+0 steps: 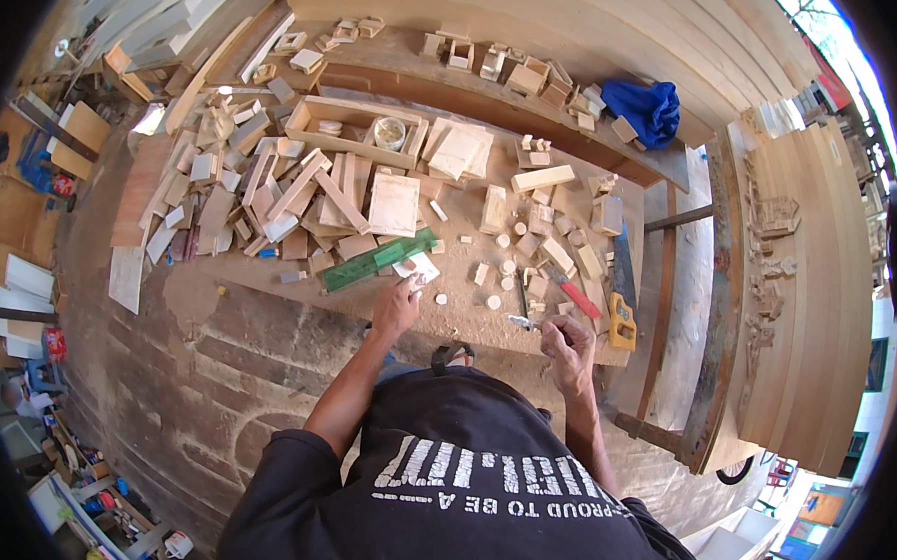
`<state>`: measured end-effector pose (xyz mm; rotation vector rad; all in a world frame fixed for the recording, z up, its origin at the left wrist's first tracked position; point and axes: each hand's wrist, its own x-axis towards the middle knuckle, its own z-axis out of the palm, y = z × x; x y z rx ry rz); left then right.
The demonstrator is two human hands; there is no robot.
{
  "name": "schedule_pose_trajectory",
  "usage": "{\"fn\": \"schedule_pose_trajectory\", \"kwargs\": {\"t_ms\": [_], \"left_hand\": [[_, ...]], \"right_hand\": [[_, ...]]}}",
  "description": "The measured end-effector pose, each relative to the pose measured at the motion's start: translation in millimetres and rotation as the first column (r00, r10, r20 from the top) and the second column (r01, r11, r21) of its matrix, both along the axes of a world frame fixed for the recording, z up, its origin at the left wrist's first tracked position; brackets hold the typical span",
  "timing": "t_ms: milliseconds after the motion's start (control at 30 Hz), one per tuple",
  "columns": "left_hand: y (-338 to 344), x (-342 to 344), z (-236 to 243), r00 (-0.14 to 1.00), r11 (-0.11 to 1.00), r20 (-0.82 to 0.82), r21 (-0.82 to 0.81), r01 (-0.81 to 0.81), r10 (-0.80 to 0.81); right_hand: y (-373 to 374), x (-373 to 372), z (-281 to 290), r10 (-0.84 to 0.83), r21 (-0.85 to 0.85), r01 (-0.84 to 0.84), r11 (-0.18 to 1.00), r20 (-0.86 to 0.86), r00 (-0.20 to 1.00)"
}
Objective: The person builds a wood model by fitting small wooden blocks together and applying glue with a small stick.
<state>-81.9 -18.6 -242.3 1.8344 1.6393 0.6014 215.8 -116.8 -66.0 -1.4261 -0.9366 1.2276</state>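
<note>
In the head view I look down on a workbench [300, 307] covered with sawdust and many wood offcuts. My left hand [397, 307] reaches forward to the near edge of the bench, and its fingers close on a small pale wooden piece [415, 269] that lies just beside the near end of a green ruler [378, 260]. My right hand [568, 343] is lower and to the right, with the fingers curled around a small metal tool [521, 322]; its tip points left, but I cannot tell what kind of tool it is. Near it lie small round wooden plugs [492, 301], a red-handled tool [575, 296] and a yellow-handled saw [622, 292]. Farther away there is a wooden tray [357, 124] and a blue cloth [644, 109].

I think the work goes well if the left hand presses the small piece flat on the bench, fingers away from the tool tip, and the tool comes slowly.
</note>
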Motion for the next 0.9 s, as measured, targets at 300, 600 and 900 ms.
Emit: {"fn": "schedule_pose_trajectory", "kwargs": {"t_ms": [300,600,900], "left_hand": [[34.0,-11.1,12.6,0.992,0.994,-0.127,0.102,0.024,-0.011],[43.5,-10.7,13.1,0.971,0.993,-0.238,0.110,0.031,-0.004],[44.2,-42.0,1.3,0.926,0.975,0.308,-0.112,-0.192,0.217]], "right_hand": [[-1.4,-14.7,6.3,0.024,0.008,-0.024,1.000,0.026,0.999],[-10.6,-13.8,-2.9,-0.046,0.019,0.046,0.999,0.002,0.999],[-1.1,-17.4,-5.8,-0.029,0.026,0.030,0.999,-0.059,0.998]]}}
